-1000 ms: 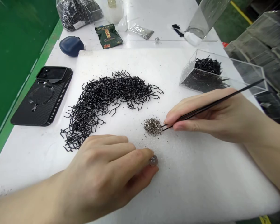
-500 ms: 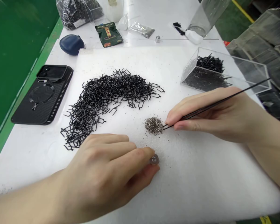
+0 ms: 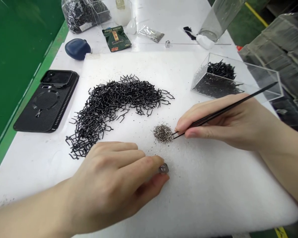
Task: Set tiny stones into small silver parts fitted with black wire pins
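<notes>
A small grey piece [image 3: 164,168] is pinched between the thumb and fingertips of the left hand [image 3: 109,181]. Tweezers [image 3: 228,109] are clamped between the thumb and fingers of the right hand [image 3: 223,125], their tips slightly apart and just beside a heap of grey grains [image 3: 162,133]. The grains lie on a white foam sheet [image 3: 213,188], with a curved heap of black wire clips [image 3: 114,102] to their left. A clear box [image 3: 260,74] holding more clips stands beyond, and a phone [image 3: 46,102] lies left of the sheet.
</notes>
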A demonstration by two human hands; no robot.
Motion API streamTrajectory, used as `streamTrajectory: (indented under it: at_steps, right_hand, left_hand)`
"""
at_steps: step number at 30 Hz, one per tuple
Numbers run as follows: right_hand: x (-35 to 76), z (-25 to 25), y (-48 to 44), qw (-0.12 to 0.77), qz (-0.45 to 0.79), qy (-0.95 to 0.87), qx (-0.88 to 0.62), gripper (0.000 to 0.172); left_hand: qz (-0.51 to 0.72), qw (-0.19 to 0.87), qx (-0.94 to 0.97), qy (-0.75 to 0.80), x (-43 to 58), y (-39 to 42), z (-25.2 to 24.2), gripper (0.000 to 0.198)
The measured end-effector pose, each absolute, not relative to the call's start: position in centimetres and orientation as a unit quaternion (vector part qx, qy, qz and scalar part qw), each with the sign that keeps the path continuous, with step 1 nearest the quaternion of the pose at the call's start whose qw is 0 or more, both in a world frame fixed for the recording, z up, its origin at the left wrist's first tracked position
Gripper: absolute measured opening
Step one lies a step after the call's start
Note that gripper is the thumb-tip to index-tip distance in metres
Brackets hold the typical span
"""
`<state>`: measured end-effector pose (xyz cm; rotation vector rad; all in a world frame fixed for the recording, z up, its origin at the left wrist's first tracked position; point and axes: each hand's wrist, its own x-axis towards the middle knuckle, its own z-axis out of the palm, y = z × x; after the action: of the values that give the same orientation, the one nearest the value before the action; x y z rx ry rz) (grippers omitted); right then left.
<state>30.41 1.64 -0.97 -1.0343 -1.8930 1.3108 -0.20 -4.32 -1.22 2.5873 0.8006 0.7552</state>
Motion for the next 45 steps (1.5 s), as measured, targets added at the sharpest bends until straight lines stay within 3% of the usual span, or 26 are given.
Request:
streamTrajectory:
  at_steps: [45]
  right_hand:
    - [30.23,-0.92,1.6,0.313,0.502,-0.72,-0.363,0.014]
  left_hand:
    - [0.259,0.166,0.911,0.275,0.07,-4.16,-1.17,0.024]
